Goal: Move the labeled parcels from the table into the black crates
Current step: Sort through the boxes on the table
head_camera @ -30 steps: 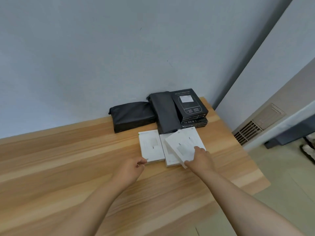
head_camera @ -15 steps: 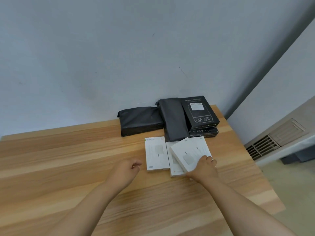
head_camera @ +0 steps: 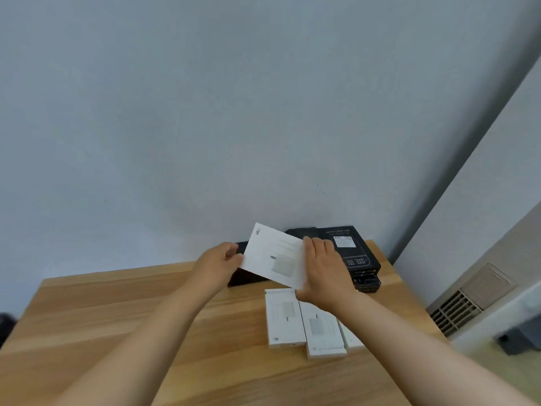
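Observation:
A flat white parcel (head_camera: 270, 253) with a small label is held tilted in the air above the wooden table (head_camera: 117, 317). My right hand (head_camera: 325, 268) grips its right edge. My left hand (head_camera: 218, 263) pinches its left edge. Three more white parcels lie side by side on the table below: one on the left (head_camera: 283, 317), one in the middle (head_camera: 322, 329), and one on the right (head_camera: 349, 338) partly hidden by my right forearm. No black crate is in view.
Black boxes (head_camera: 355, 253) are stacked against the wall at the table's far right corner, with dark soft pouches (head_camera: 243, 278) behind the raised parcel. A vent unit (head_camera: 468, 303) stands right of the table. The table's right edge is close to the parcels.
My right hand has lifted the top white parcel off the others and raised it. My left hand came up from the table and took its left edge. The camera tilted upward.

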The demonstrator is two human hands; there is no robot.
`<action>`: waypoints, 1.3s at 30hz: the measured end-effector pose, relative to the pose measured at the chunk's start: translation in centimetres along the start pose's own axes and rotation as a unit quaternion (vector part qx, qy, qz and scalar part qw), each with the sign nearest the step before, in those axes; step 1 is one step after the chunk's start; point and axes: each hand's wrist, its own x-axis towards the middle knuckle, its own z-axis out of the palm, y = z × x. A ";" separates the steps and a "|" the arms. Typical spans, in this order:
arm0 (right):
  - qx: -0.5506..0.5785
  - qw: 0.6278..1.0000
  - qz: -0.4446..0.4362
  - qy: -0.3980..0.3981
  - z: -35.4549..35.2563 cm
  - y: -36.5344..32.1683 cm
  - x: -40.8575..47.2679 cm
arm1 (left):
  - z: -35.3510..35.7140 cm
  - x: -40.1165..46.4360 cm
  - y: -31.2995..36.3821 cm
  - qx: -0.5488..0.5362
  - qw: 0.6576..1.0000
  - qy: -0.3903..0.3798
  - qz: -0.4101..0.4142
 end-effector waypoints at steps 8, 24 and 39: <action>-0.003 0.986 -0.117 0.118 -8.7 -4.1 2.4 | -8.4 -2.2 2.9 -0.134 0.989 0.054 0.035; 0.570 0.818 0.046 0.066 -18.5 -8.5 5.6 | -18.0 -5.5 6.3 -0.206 0.958 0.176 0.098; 0.694 0.718 0.040 0.035 -20.4 -8.8 5.7 | -20.7 -6.0 9.0 -0.280 0.945 0.146 0.087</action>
